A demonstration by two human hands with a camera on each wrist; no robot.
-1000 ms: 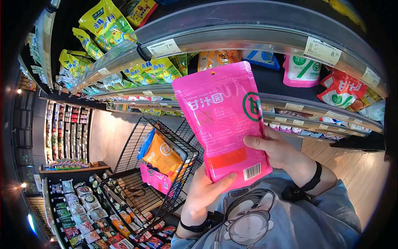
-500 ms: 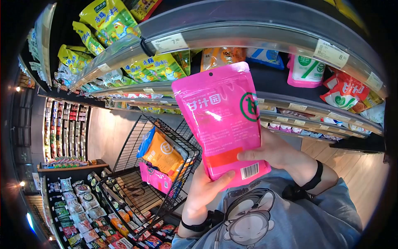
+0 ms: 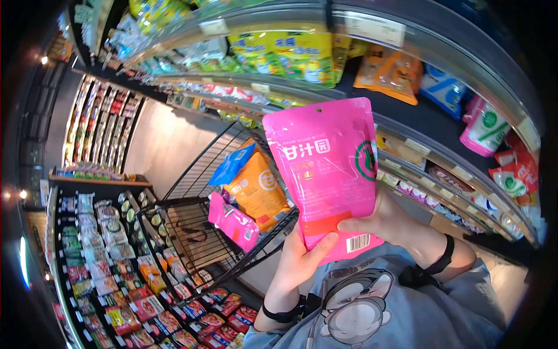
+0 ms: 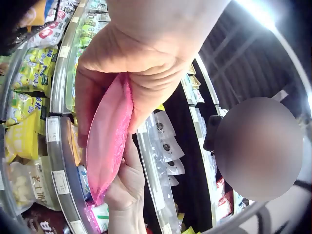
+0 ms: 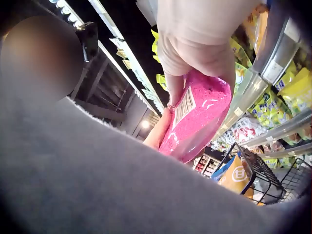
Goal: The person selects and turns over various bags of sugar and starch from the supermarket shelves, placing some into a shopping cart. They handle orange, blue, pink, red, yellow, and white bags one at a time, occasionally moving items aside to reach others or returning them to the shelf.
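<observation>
A pink stand-up pouch (image 3: 334, 186) with white lettering, a red band and a barcode is held up in front of the chest. My left hand (image 3: 302, 259) grips its lower left edge, thumb across the front. At the lower right edge my right hand (image 3: 383, 223) holds it too, its thumb lying over the red band. In the left wrist view the left fingers and thumb wrap around the bottom of the pouch (image 4: 109, 136). The right wrist view shows the grainy pink base of the pouch (image 5: 202, 109) under the right hand (image 5: 200, 44).
A black wire shopping cart (image 3: 177, 200) stands at the left, holding an orange bag (image 3: 256, 192), a blue bag (image 3: 232, 164) and another pink pouch (image 3: 232, 223). Curved shelves with yellow bags (image 3: 285, 55) and price labels (image 3: 375, 29) run ahead. Packets fill a low display (image 3: 107, 250) at lower left.
The head view has turned, so shelves have slid right and the cart looks closer. Both hands keep holding the pink pouch; the right thumb has moved down it onto the red band.
</observation>
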